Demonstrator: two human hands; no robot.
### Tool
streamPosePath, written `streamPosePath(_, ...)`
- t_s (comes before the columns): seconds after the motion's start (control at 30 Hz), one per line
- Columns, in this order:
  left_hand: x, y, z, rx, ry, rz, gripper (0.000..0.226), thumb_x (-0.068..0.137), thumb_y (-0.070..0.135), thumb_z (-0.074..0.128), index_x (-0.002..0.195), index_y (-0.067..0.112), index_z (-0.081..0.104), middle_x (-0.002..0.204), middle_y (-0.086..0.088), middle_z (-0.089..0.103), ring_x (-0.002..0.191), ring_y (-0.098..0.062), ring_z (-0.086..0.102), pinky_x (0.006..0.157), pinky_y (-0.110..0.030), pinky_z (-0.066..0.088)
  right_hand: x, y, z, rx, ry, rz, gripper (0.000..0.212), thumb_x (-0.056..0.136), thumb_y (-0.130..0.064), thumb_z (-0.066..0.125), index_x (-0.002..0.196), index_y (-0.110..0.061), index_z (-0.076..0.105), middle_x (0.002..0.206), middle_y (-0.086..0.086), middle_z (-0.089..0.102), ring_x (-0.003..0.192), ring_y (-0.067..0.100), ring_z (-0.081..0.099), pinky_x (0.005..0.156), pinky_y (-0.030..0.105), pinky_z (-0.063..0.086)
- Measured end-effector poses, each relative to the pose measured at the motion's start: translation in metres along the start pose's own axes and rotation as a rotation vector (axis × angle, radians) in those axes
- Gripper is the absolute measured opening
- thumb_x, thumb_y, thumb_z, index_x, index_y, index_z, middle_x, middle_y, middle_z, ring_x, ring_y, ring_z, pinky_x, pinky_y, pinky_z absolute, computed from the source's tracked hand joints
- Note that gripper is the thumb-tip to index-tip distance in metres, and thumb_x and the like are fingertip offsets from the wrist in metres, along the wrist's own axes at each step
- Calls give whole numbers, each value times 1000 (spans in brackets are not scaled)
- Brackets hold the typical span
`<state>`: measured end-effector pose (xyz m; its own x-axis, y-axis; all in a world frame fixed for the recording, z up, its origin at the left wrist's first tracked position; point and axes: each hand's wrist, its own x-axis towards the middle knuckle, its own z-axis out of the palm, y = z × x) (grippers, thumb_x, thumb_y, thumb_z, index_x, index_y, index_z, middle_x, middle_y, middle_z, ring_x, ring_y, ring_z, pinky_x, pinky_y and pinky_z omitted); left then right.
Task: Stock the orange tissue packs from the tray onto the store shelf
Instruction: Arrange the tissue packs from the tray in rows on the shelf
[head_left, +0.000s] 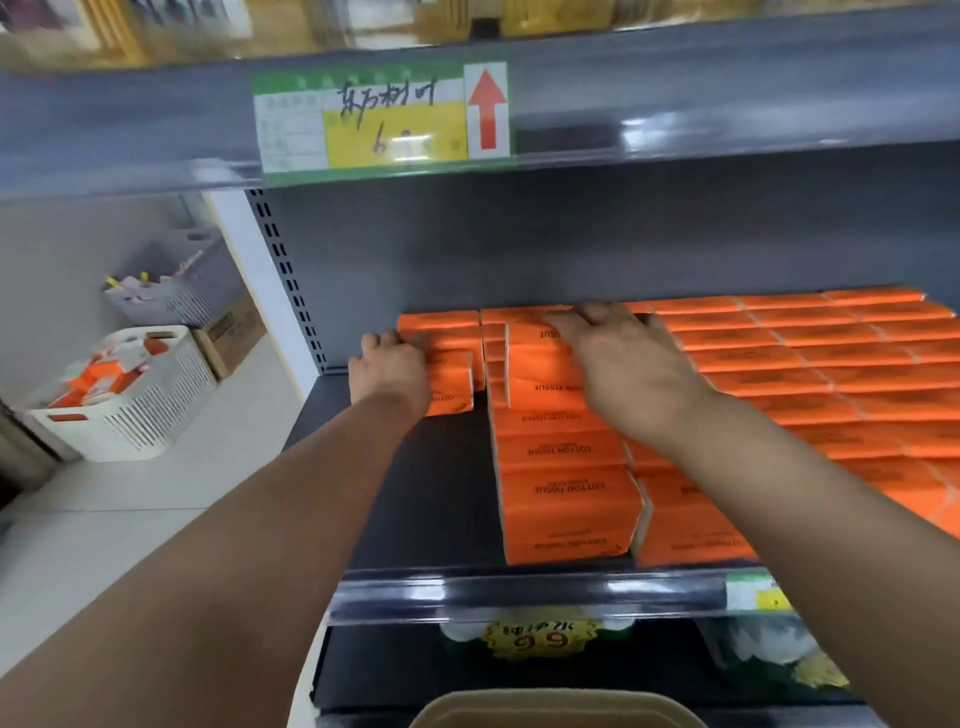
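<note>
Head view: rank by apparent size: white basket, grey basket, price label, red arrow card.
1. White basket and price label: about alike, not ranked. Label is nearer the camera.
2. Grey basket.
3. Red arrow card, smallest.

One head-worn view stands close before the shelf (441, 499), looking forward and down onto its board from above its front lip. The upper shelf edge (675, 104) crosses the top; floor (156, 493) shows left of the shelf.
</note>
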<state>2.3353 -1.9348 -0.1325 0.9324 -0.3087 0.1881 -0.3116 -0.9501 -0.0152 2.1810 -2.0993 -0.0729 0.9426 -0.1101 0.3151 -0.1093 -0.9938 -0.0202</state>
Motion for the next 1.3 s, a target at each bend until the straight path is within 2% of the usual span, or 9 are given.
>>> streamPosePath(0.17,17,5,13,-140,63,9,54,82,2,47,131,24,51,123,-10,47,116,-32,39,93,-41,40,2,1,1,11,7,12,68,80,4,42,143,-24,37,134,5,42,126,27,37,100,43,33)
streamPosePath(0.33,10,0,10,-238,73,24,52,78,-4,52,128,8,47,125,-12,43,117,-32,38,93,-43,42,5,-2,1,20,11,23,67,80,2,44,141,-26,39,131,3,45,124,26,39,96,41,35)
streamPosePath(0.43,0,-19,2,-291,138,-12,55,78,-3,55,130,9,44,128,-12,43,120,-31,37,94,-44,44,13,-13,-5,72,56,44,61,84,-2,46,139,-27,42,131,4,46,126,26,40,96,41,36)
streamPosePath(0.57,-22,-51,-7,-331,164,-47,57,79,-5,51,133,10,43,131,-13,43,123,-33,36,96,-43,42,41,-51,0,237,108,-35,56,85,-4,52,137,-24,45,129,6,48,124,29,43,101,43,40)
streamPosePath(0.7,-39,-82,-17,-384,185,-127,58,80,-5,52,135,9,44,134,-15,43,125,-33,36,98,-39,38,65,-95,22,340,34,-125,53,87,-1,53,135,-20,46,130,7,47,124,27,44,101,34,38)
streamPosePath(0.87,-46,-91,-12,-401,64,-136,48,83,-3,49,129,9,48,126,-14,51,120,-34,43,89,-39,42,72,-110,64,219,-159,-106,50,88,-3,51,135,-19,46,135,9,44,127,28,41,105,38,37)
streamPosePath(1.0,-39,-82,9,-480,-95,-18,23,80,-5,43,97,7,50,91,-8,59,102,-33,58,72,-33,43,73,-109,82,133,-184,-61,60,83,5,48,136,-22,45,136,8,42,130,26,36,106,37,33)
streamPosePath(1.17,-40,-62,19,-579,-207,55,32,86,1,43,116,8,53,117,-6,61,106,-27,58,86,-38,49,78,-102,87,68,-160,11,58,84,2,51,134,-25,45,135,8,40,132,28,31,103,43,33)
streamPosePath(1.3,-41,-60,18,-646,-224,13,37,85,-2,44,121,9,47,115,-8,64,109,-26,59,91,-41,50,78,-102,87,29,-143,32,57,84,0,53,135,-22,44,133,10,41,130,29,33,103,45,33)
